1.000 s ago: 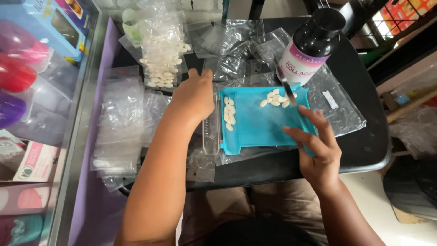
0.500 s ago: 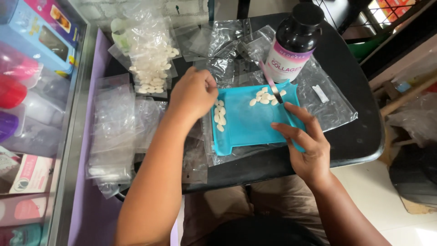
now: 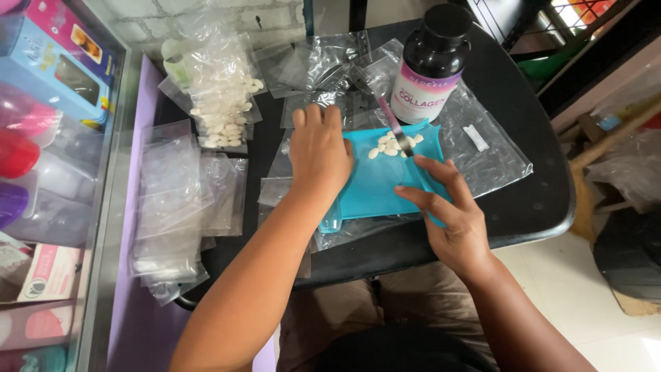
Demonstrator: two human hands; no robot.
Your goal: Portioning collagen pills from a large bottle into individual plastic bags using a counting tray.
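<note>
Two bare hands work over a teal counting tray (image 3: 375, 189) on the round black table (image 3: 530, 207), seen from the head camera. The left hand (image 3: 318, 155) lies flat, palm down, on the tray's left half, its grip spread and holding nothing that shows; whatever sits under the palm is hidden. The right hand (image 3: 451, 220) steadies the tray's right edge and pinches a slim spatula (image 3: 394, 127), whose blade reaches into a small cluster of white tablets (image 3: 394, 145) near the tray's upper edge. A dark supplement bottle (image 3: 430, 65) with a pink and white label stands just beyond the tray, cap on. Clear plastic bags (image 3: 172, 207) lie stacked to the left, and one bag of white tablets (image 3: 224, 114) sits further up.

To sweep well, I judge the blade should stay low and flat against the tray, moving few tablets at once, with the flat palm pinning the tray so that it does not slide on the slippery bags beneath.
</note>
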